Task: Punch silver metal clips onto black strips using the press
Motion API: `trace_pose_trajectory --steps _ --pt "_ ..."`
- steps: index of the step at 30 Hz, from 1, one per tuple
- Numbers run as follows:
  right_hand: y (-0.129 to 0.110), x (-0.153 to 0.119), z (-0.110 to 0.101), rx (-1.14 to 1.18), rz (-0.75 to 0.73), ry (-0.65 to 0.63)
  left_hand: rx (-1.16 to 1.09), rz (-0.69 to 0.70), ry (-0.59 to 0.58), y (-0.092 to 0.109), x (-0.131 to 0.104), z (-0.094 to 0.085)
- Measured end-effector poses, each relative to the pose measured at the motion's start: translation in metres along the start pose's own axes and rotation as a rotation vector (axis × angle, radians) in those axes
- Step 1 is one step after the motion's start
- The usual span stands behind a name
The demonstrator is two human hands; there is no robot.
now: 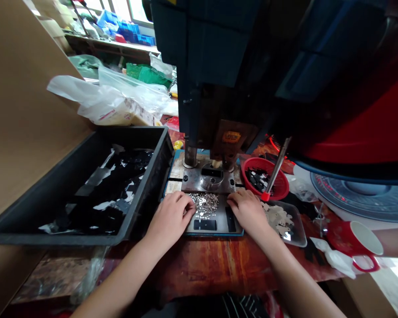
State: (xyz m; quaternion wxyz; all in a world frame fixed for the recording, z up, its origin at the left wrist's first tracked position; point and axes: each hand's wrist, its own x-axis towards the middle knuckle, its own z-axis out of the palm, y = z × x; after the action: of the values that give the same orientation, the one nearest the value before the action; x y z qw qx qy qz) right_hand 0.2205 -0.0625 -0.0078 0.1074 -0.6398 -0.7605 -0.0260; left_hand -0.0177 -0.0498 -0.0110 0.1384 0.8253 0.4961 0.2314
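Note:
My left hand [173,213] rests at the left edge of a pile of small shiny metal pieces [204,204], thumb and fingers pinched together; whatever is between the fingertips is too small to make out. On the right of the tray, my right hand [248,209] has its fingertips together at the top of a dark strip [230,219]. A dark rectangular piece [204,225] lies flat below the metal pile. Behind the pile is the press's metal die block [193,180], with a dark piece [212,171] on its round centre.
A black bin [142,194] of dark scraps stands at left. Right of the press are a red basket [281,179], a metal lever [277,165], a clear tray [301,229] of flat pieces and a red mug [345,238]. The blue press body [205,48] hangs overhead.

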Motion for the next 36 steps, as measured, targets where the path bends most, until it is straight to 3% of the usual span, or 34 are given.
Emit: trace_pose_trajectory --steps 9,14,19,25,32,36 --pt "0.001 0.000 0.000 -0.066 -0.009 -0.018 0.020 0.040 0.060 -0.003 -0.003 0.003" --pt "0.011 -0.015 -0.009 -0.076 -0.121 -0.071 0.013 0.064 0.136 -0.006 -0.004 0.005" --pt "0.014 -0.025 -0.011 -0.117 -0.140 -0.059 -0.058 0.081 0.210 -0.005 -0.005 0.007" --pt "0.018 -0.026 -0.012 -0.151 -0.163 -0.088 -0.185 0.008 0.222 -0.002 -0.014 0.004" --pt "0.017 -0.069 -0.008 -0.037 -0.096 0.009 -0.398 -0.140 0.233 0.000 -0.016 0.000" --pt "0.013 -0.091 0.005 0.097 -0.100 0.112 -0.390 -0.128 0.224 0.002 -0.007 -0.002"
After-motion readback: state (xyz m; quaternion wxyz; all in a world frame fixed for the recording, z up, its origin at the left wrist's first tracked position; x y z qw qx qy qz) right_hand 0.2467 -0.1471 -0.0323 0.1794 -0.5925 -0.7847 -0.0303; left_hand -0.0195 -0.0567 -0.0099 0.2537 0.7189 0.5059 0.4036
